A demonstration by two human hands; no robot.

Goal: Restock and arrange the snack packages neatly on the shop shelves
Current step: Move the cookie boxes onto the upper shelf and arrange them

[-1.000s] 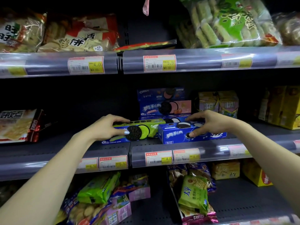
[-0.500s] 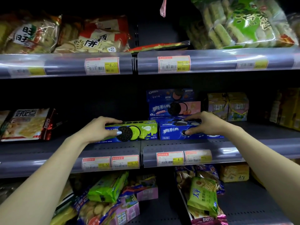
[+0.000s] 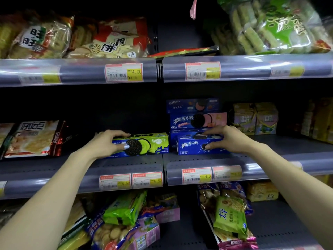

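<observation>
Presently both boxes stand near the middle shelf's [image 3: 126,165] front edge; left hand [image 3: 106,143] grasps the green-cream box [image 3: 149,144]; right hand [image 3: 227,139] grasps the blue box [image 3: 191,146]; aligning step, seemingly; next, square their fronts.

- Price tags [image 3: 124,72] sit in the clear strips along the shelf edges [image 3: 77,72].
- A pink strip [image 3: 193,8] hangs at the top.

Middle shelf [image 3: 126,165] has open room left of the green cookie box [image 3: 149,144]; stacked blue boxes [image 3: 196,114] block the right.
</observation>
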